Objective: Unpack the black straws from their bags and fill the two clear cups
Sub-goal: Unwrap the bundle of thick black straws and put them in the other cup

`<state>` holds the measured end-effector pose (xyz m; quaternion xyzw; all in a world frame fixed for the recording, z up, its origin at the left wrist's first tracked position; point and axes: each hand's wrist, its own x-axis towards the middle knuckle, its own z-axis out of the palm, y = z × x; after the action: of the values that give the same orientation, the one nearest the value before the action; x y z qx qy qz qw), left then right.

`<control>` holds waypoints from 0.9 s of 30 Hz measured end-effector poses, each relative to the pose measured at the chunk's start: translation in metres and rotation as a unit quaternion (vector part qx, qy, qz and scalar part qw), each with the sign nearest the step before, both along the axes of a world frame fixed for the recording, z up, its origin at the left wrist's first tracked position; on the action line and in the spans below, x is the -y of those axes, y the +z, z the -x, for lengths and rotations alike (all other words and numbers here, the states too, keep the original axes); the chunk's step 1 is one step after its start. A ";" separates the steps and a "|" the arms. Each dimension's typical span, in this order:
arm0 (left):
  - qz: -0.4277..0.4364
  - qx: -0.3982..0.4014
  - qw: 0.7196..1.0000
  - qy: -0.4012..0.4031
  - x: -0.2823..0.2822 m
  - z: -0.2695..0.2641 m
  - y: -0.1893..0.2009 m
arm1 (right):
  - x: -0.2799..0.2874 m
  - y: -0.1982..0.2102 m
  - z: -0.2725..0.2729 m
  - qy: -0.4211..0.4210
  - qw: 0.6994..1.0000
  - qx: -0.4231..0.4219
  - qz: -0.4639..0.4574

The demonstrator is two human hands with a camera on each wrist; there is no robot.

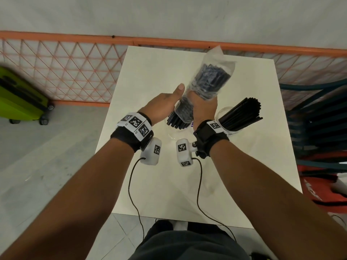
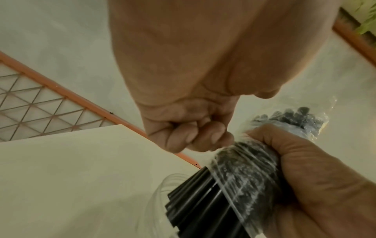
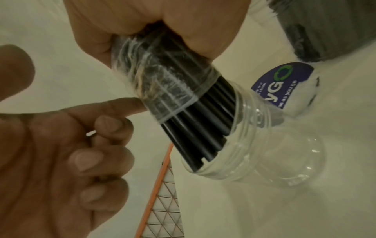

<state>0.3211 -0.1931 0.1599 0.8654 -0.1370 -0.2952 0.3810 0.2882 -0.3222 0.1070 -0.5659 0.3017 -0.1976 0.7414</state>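
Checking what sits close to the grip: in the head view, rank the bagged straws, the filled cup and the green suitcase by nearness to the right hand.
1. Bagged straws: in the right hand.
2. Filled cup: just right of that wrist, on the table.
3. Green suitcase: far left, on the floor.

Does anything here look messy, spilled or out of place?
Nothing is spilled or damaged. The filled cup at the right has its black straws leaning to one side, not upright. The right hand grips the bag of straws tilted, its bare ends entering the empty cup. The left hand just touches the bag.
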 end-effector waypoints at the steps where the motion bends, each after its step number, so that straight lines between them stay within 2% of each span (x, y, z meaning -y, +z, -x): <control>1: -0.001 0.002 1.000 0.003 -0.002 0.002 -0.002 | 0.000 -0.002 0.002 0.000 1.000 -0.007 0.001; 3: 0.014 0.024 0.999 0.034 -0.012 0.005 -0.005 | 0.000 -0.006 0.005 0.007 1.000 -0.019 0.000; 6: 0.081 0.073 0.988 0.111 -0.040 0.016 -0.008 | 0.002 -0.007 0.013 0.032 0.999 -0.018 0.004; 8: 0.103 0.078 0.983 0.133 -0.064 0.032 -0.013 | 0.004 -0.007 0.018 0.055 0.998 -0.018 0.014; 12: 0.047 0.055 0.988 0.137 -0.111 0.075 -0.040 | 0.008 -0.004 0.024 0.090 0.996 -0.009 0.018; 19: -0.042 -0.018 0.990 0.130 -0.155 0.155 -0.090 | 0.019 0.026 0.025 0.044 0.999 0.030 -0.007; 22: -0.048 -0.050 0.989 0.134 -0.159 0.172 -0.102 | 0.025 0.046 0.030 0.026 0.998 0.062 0.001; 27: -0.048 -0.059 0.992 0.103 -0.156 0.179 -0.109 | 0.036 0.081 0.045 -0.028 0.994 0.100 0.018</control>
<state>0.1424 -0.0366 0.0505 0.8736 -0.0100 -0.3107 0.3744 0.2435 -0.3584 0.1875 -0.5480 0.2383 -0.2798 0.7514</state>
